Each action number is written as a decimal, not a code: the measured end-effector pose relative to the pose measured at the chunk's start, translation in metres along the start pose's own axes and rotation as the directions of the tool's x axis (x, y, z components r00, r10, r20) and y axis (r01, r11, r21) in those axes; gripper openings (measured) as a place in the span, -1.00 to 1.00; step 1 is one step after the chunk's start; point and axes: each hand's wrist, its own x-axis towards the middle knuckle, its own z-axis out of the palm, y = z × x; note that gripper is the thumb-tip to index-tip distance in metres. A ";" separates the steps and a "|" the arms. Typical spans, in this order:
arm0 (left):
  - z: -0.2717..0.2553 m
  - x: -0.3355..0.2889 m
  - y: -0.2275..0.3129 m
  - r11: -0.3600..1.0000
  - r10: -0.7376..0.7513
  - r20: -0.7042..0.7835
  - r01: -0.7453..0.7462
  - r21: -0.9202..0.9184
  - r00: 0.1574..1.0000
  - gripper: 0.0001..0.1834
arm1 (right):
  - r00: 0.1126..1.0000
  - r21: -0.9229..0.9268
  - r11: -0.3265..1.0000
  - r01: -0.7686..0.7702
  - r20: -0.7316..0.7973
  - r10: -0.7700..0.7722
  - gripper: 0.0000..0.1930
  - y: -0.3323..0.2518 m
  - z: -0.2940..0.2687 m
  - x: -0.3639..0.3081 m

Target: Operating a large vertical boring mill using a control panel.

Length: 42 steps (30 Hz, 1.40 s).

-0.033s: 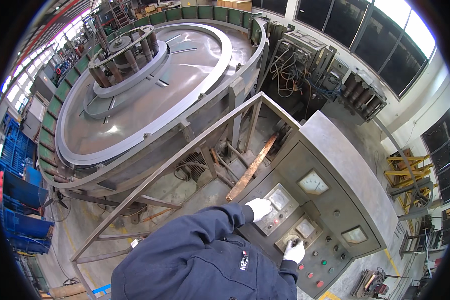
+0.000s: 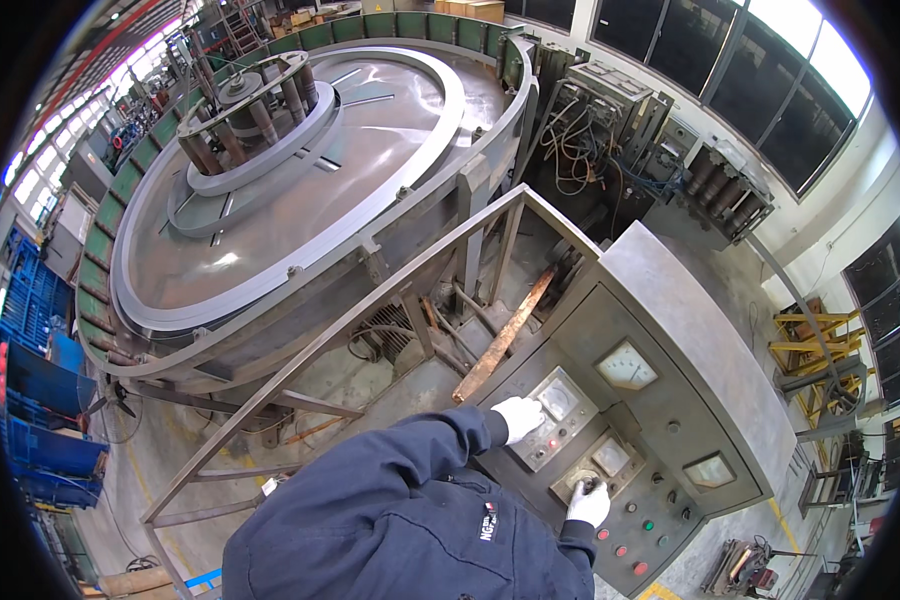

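Observation:
Both my hands wear white gloves and work at a grey sloped control console (image 2: 705, 330). My left hand (image 2: 517, 418) rests on the left edge of the upper metal control plate (image 2: 538, 452), beside its square meter (image 2: 556, 399). Its fingers look bent together, and whatever they grip is hidden beneath the glove. On the lower control plate (image 2: 625, 473), the fingers of my right hand (image 2: 588, 505) are closed round a dark round knob (image 2: 586, 487). Another small meter (image 2: 610, 457) sits just above that knob. Small red lights show on the upper plate near my left hand.
Beyond a metal railing (image 2: 370, 305) stands a large round machine table (image 2: 300, 220) with a raised ring. A worn wooden bar (image 2: 505, 340) leans beside the console. Red push buttons (image 2: 640, 568) and a green one (image 2: 648, 525) lie right of my right hand. Cabling (image 2: 575, 140) hangs behind.

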 end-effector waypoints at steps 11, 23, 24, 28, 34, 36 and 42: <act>0.000 0.000 0.000 1.000 0.007 -0.005 -0.007 0.007 1.000 -0.86 | 0.999 -0.034 0.999 -0.039 0.012 0.040 -0.64 -0.003 -0.002 0.001; 0.001 0.000 -0.001 1.000 0.003 -0.021 -0.003 -0.002 1.000 -0.87 | 0.999 -0.019 0.998 -0.054 0.005 0.054 -0.64 -0.009 -0.007 0.001; 0.001 -0.001 -0.001 1.000 0.005 -0.023 -0.005 -0.003 1.000 -0.87 | 0.998 -0.017 0.998 -0.055 0.007 0.055 -0.65 -0.009 -0.008 0.002; 0.001 0.000 -0.001 1.000 0.000 -0.015 0.000 0.006 1.000 -0.86 | 0.998 -0.059 0.996 -0.064 -0.002 0.064 -0.65 -0.002 -0.001 0.003; -0.003 0.000 0.001 1.000 -0.005 0.002 0.005 0.008 1.000 -0.85 | 0.997 -0.042 0.996 -0.074 0.009 0.074 -0.66 -0.001 0.000 0.004; -0.003 0.000 0.001 1.000 -0.010 -0.001 0.010 0.002 1.000 -0.85 | 0.997 -0.019 0.996 -0.082 0.010 0.082 -0.66 -0.003 -0.002 0.003; 0.001 0.000 -0.001 1.000 -0.009 -0.006 0.009 -0.012 1.000 -0.86 | 0.998 -0.052 0.997 -0.065 0.008 0.066 -0.66 -0.009 -0.007 0.003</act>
